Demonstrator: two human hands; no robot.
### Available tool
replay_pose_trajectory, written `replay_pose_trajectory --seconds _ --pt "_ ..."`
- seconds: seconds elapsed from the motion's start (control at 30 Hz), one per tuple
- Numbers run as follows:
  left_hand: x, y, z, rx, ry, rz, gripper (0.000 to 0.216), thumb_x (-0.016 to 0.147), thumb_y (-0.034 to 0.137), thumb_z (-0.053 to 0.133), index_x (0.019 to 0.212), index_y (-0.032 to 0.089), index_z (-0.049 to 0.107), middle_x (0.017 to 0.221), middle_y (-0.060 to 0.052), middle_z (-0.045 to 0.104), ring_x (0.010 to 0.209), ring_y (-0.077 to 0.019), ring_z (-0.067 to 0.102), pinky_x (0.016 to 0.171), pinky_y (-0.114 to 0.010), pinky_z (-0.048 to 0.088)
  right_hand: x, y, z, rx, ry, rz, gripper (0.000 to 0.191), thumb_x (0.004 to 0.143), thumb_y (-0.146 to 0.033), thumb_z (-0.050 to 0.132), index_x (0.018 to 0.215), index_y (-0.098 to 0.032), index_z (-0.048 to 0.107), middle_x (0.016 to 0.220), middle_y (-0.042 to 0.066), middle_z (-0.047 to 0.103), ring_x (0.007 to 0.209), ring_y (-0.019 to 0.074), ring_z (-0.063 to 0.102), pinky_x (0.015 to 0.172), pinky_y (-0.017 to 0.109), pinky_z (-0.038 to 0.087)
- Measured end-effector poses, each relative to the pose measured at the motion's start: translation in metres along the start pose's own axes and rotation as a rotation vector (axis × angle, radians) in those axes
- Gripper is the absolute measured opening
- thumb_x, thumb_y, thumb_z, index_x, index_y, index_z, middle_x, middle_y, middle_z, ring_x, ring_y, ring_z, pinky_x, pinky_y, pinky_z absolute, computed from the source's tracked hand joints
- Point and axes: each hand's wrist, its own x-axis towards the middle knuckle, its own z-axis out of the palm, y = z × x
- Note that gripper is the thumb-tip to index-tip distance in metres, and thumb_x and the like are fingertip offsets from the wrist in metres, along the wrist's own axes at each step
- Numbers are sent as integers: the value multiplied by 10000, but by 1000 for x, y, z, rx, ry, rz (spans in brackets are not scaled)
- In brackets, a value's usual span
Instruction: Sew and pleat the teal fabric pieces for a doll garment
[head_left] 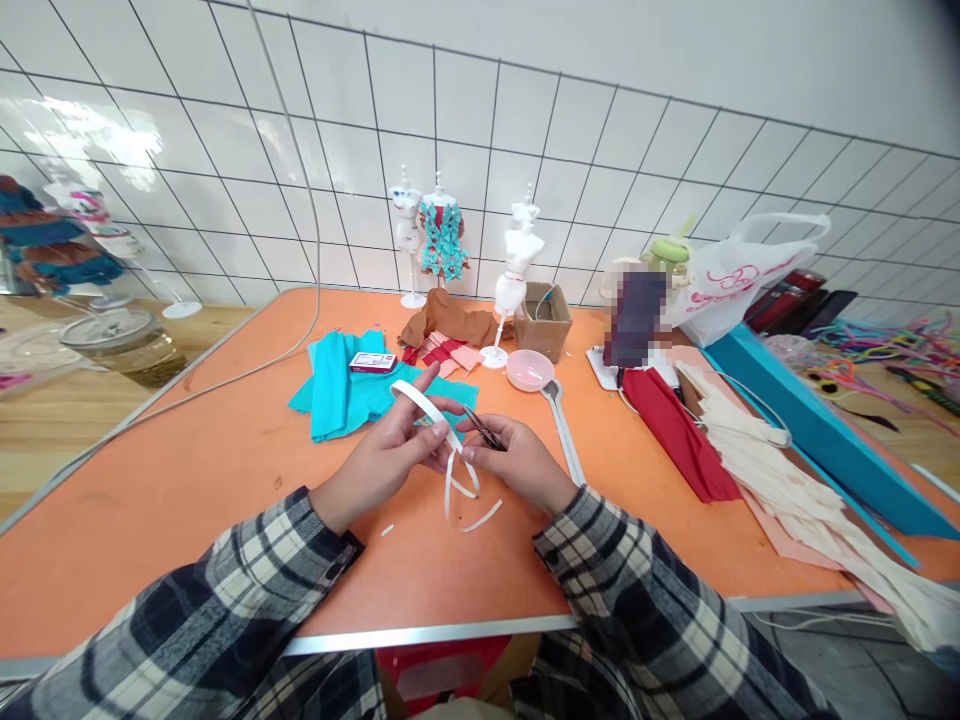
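My left hand pinches a narrow white ribbon that loops up over the fingers and hangs down to the orange table. My right hand is closed on small dark scissors, their tips at the ribbon just right of my left fingers. A cut length of white ribbon and a tiny scrap lie on the table under my hands. Both arms wear plaid sleeves.
Behind my hands lie teal cloth with a small box, brown and pink fabric pieces, three small dress forms, a cardboard box, a pink bowl and a ruler. Red and cream fabric, a teal board and a plastic bag fill the right side.
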Motion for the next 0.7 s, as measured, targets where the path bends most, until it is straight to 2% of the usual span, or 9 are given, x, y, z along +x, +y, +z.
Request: replay_pose_trajectory --seconds 0.17,0.3,0.4,0.53,0.6,0.7 --pt "0 1 -4 229 95 92 698 868 360 631 1487 317 314 1195 -91 615 638 -101 608 478 -200 510 -5 -4 1 116 -86 50 356 696 -313 760 987 -198 590 707 -56 571 464 42 333 419 195 220" --pt "0 1 -3 207 131 92 704 854 372 649 1479 285 337 1183 -102 638 677 -127 647 565 -255 562 -6 -1 1 126 -157 82 331 718 -367 748 952 -192 595 720 -51 564 435 28 239 392 205 141" --pt "1 3 0 113 135 45 739 841 385 662 1484 265 319 1186 -115 640 672 -138 663 639 -328 595 -5 0 2 74 -82 32 314 694 -361 763 868 -187 569 709 -50 540 478 42 331 425 200 224" --pt "2 6 0 65 99 -31 886 752 317 753 1494 288 270 1217 -96 614 686 -129 677 698 -337 591 -2 0 4 -42 2 -83 293 665 -317 771 793 -184 543 728 -39 542 642 96 497 577 223 383" --pt "2 6 -1 59 74 -50 955 715 267 779 1500 311 237 1231 -85 597 699 -124 687 717 -320 580 -1 1 5 -96 11 -127 268 673 -299 756 781 -181 540 743 -33 551 689 110 523 635 239 409" --pt "3 5 -2 38 26 -59 1009 700 225 782 1506 347 188 1271 -87 558 703 -116 691 697 -293 568 -2 3 5 -195 40 -157 227 698 -284 722 791 -181 543 732 -34 550 627 99 478 588 236 382"
